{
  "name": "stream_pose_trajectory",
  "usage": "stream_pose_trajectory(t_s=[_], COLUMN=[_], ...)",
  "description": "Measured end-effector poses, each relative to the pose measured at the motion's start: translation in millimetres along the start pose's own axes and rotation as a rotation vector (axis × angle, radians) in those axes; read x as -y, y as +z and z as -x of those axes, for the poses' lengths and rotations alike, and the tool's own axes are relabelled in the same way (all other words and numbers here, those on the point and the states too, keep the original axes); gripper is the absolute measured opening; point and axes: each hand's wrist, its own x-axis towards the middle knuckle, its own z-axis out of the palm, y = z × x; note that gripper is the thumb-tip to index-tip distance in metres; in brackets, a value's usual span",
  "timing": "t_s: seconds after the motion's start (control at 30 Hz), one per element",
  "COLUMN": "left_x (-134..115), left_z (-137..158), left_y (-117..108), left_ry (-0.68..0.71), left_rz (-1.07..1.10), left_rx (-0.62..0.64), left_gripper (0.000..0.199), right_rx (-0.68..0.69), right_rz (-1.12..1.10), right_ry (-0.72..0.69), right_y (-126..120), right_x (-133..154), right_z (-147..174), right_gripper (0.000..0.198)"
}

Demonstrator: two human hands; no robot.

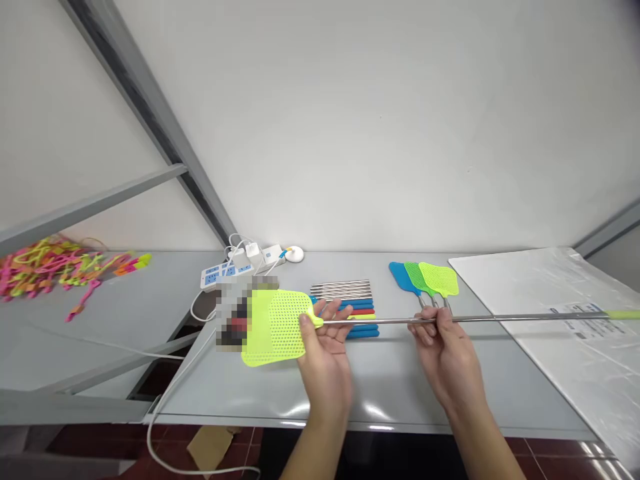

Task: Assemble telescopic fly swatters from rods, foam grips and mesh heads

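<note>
A yellow-green fly swatter point(287, 327) with a long metal rod is held level above the table. My left hand point(327, 367), palm up, grips it at the neck, with the thumb pressed on the base of the mesh head. Further along, my right hand point(450, 357) pinches the metal rod between thumb and fingers. The rod runs to a yellow-green grip at the right edge. Behind my right hand lie a blue swatter point(401, 277), a green swatter point(414, 273) and another yellow-green swatter point(440, 278). Metal rods point(343, 290) with coloured handles lie partly hidden behind my left hand.
A white power strip point(213, 276) with plugs and cables stands at the back left. Plastic-wrapped white sheeting point(540, 280) covers the table's right side. Pink, yellow and orange items point(55, 267) lie on the left surface. A white cable point(150, 440) hangs over the front edge.
</note>
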Motion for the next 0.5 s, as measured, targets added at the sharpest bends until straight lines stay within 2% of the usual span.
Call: stream_pose_trajectory(t_s=[0.1,0.2,0.3,0.43,0.5], left_x=[-20,-43,-55,-47,-34], left_z=[-11,-22,-22,-9,3], left_y=[-6,-15,-21,-22,-20], left_ry=[0.035,0.091,0.139,0.197,0.153], left_rz=[0.002,0.007,0.006,0.019,0.017], left_rx=[-0.010,-0.015,-0.028,-0.090,-0.096], left_gripper=[0.034,0.033,0.032,0.033,0.034], right_rx=[0.058,0.001,-0.034,-0.050,-0.025], right_rz=[0.035,-0.025,-0.014,-0.011,-0.006], right_ry=[0.032,-0.041,-0.100,-0.157,-0.150], right_y=[-17,-30,-31,-20,-11], right_x=[9,20,28,25,16], right_z=[3,8,12,21,26], right_gripper=[0.020,0.020,0.022,0.017,0.017])
